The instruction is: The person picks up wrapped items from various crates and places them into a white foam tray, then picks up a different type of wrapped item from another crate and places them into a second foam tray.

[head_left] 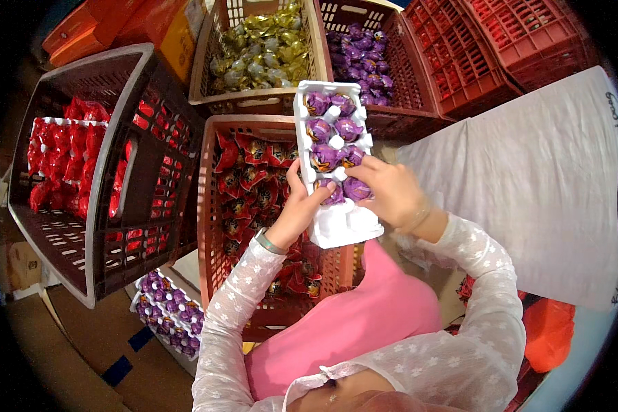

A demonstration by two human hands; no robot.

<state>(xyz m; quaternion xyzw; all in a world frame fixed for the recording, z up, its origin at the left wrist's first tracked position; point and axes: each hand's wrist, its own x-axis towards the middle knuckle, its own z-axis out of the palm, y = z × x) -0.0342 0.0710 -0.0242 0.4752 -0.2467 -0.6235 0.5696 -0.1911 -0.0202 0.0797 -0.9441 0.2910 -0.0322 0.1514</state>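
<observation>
A white moulded tray (346, 225) of egg-carton shape is held up in front of me, tilted lengthwise. Purple foil-wrapped balls (327, 158) sit in two columns along it, while the cups at the near end show bare white. My left hand (296, 211) grips the tray's left side, its thumb lying over a ball low in the left column. At the right side, my right hand (394, 193) is slightly blurred, with finger and thumb around the lowest purple ball (356, 188) of the right column. That ball rests in or just at its cup.
Below the tray stands an orange-brown crate (204, 199) of red wrapped balls. Further crates hold gold balls (268, 51), purple balls (358, 62) and red balls (65, 161). Filled purple trays (168, 312) lie low left. A white cloth-like sheet (515, 178) covers the right side.
</observation>
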